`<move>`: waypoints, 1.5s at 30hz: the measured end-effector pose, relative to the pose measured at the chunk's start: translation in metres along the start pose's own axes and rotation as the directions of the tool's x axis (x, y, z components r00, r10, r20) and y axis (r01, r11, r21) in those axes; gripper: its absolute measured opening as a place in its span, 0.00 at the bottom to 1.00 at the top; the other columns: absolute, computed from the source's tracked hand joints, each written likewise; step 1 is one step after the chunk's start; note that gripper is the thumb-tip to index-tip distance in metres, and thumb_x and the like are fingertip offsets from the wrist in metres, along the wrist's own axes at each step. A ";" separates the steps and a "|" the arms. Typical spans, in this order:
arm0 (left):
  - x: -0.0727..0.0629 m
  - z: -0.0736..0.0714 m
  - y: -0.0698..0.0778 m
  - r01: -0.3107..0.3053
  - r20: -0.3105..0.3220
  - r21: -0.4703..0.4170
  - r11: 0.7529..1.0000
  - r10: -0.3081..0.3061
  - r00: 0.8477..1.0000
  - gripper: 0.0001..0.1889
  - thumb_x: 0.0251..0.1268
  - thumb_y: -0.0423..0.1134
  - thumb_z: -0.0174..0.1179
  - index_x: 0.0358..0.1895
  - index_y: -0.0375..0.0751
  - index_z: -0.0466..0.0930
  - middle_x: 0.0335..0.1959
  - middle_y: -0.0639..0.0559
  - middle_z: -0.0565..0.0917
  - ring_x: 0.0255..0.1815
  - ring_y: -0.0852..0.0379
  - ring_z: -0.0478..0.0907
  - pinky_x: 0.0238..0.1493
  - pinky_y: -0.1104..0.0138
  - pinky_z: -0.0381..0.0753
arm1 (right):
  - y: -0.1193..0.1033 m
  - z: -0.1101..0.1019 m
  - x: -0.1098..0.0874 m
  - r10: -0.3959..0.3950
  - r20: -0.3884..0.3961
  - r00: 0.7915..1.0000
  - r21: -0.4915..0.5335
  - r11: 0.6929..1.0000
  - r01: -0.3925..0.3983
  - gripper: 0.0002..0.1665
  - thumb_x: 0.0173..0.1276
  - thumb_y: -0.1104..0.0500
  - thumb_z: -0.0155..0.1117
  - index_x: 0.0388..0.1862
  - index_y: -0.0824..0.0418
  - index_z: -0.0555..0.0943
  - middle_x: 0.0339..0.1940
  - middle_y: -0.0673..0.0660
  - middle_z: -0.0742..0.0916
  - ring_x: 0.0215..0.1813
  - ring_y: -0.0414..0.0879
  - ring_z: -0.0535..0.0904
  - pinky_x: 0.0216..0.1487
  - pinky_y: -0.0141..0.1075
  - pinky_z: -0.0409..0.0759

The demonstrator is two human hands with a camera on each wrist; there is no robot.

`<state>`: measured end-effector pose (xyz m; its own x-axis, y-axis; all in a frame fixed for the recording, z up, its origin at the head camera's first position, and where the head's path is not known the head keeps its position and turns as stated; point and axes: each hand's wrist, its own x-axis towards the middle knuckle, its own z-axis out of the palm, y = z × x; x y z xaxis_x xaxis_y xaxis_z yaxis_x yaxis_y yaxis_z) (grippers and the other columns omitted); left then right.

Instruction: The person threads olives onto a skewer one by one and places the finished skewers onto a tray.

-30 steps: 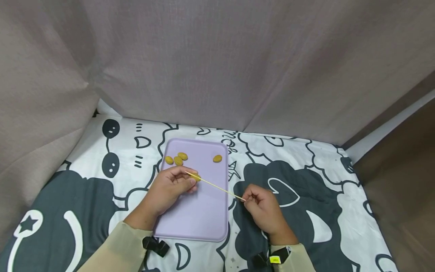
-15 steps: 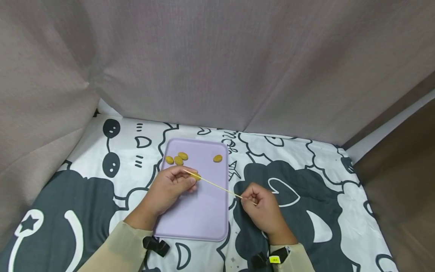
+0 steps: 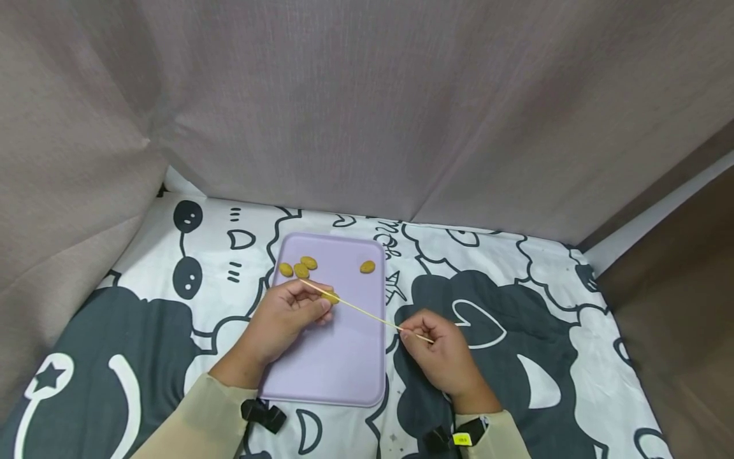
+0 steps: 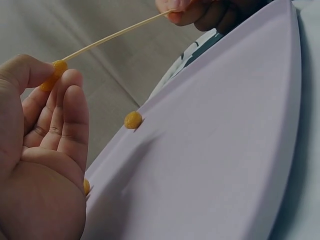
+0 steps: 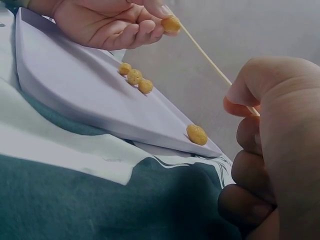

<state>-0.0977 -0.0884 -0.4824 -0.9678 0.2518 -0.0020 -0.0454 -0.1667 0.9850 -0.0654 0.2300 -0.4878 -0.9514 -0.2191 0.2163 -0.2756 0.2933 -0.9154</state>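
Over the lilac tray (image 3: 327, 370), my left hand (image 3: 289, 315) pinches a small yellow oval fruit (image 4: 53, 75) between thumb and fingertips. A thin wooden skewer (image 3: 367, 313) meets this fruit, and its far tip shows beyond it in the head view. Whether it runs through the flesh or along the side is hard to tell. My right hand (image 3: 441, 354), right of the tray, pinches the skewer between thumb and forefinger, with the other fingers curled. A short end sticks out behind that pinch. Several similar fruits lie on the tray, including one (image 3: 367, 267) at the far right.
Three fruits (image 3: 301, 271) sit close together at the tray's far left. The tray lies on a black and white cartoon-print cloth (image 3: 218, 280). Grey-brown fabric (image 3: 367, 115) hangs behind, with more fabric at both sides.
The skewer has slid leftward, so more of its tip shows past the fruit. My right hand has re-gripped farther along the stick and moved slightly left. My left hand stays put.
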 end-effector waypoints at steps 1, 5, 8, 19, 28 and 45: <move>0.000 0.001 0.000 0.005 -0.001 0.001 1.000 -0.005 1.000 0.15 0.76 0.26 0.69 0.61 0.25 0.85 0.50 0.24 0.89 0.39 0.58 0.93 0.45 0.66 0.96 | 0.000 0.000 0.000 -0.004 -0.002 1.000 0.000 1.000 0.004 0.08 0.75 0.73 0.72 0.40 0.61 0.88 0.22 0.50 0.80 0.21 0.32 0.69 0.17 0.33 0.70; -0.002 0.005 0.003 0.031 -0.005 0.003 1.000 -0.031 1.000 0.15 0.76 0.27 0.70 0.60 0.25 0.86 0.48 0.30 0.91 0.39 0.58 0.93 0.46 0.65 0.96 | 0.000 0.001 -0.001 -0.027 -0.008 1.000 0.002 1.000 0.027 0.06 0.74 0.73 0.72 0.41 0.63 0.88 0.21 0.53 0.80 0.21 0.32 0.69 0.16 0.33 0.70; -0.004 0.008 0.006 0.046 -0.005 -0.001 0.999 -0.046 0.999 0.15 0.76 0.27 0.70 0.61 0.26 0.85 0.48 0.32 0.91 0.40 0.57 0.93 0.46 0.65 0.96 | -0.002 0.001 -0.001 -0.034 -0.002 0.999 0.009 0.999 0.034 0.04 0.75 0.72 0.73 0.42 0.66 0.88 0.22 0.52 0.80 0.22 0.32 0.69 0.17 0.33 0.70; -0.007 0.021 0.011 0.062 -0.013 -0.017 0.998 -0.062 0.998 0.15 0.75 0.28 0.69 0.60 0.25 0.86 0.45 0.36 0.92 0.38 0.58 0.92 0.45 0.67 0.96 | -0.009 0.006 0.000 -0.080 -0.005 0.997 0.019 0.997 0.080 0.08 0.75 0.74 0.72 0.45 0.64 0.89 0.22 0.54 0.79 0.22 0.33 0.69 0.18 0.33 0.69; -0.009 0.029 0.013 0.089 -0.008 0.002 0.996 -0.089 0.996 0.16 0.74 0.27 0.70 0.60 0.26 0.86 0.43 0.44 0.93 0.38 0.60 0.92 0.45 0.68 0.95 | -0.018 0.012 0.001 -0.095 0.000 0.995 -0.008 0.995 0.095 0.09 0.75 0.73 0.73 0.46 0.60 0.90 0.20 0.53 0.78 0.21 0.35 0.69 0.17 0.31 0.68; -0.009 0.029 0.011 0.058 0.020 0.075 0.995 -0.059 0.998 0.19 0.69 0.29 0.76 0.60 0.25 0.88 0.46 0.39 0.95 0.34 0.63 0.88 0.33 0.74 0.85 | -0.020 0.010 0.003 -0.113 0.011 0.994 -0.105 0.988 0.113 0.08 0.74 0.70 0.76 0.45 0.57 0.93 0.19 0.46 0.73 0.23 0.33 0.69 0.22 0.28 0.70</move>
<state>-0.0824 -0.0647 -0.4666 -0.9583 0.2801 -0.0570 -0.0824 -0.0797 0.9934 -0.0611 0.2141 -0.4723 -0.9126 -0.2613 0.3144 -0.3946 0.3626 -0.8443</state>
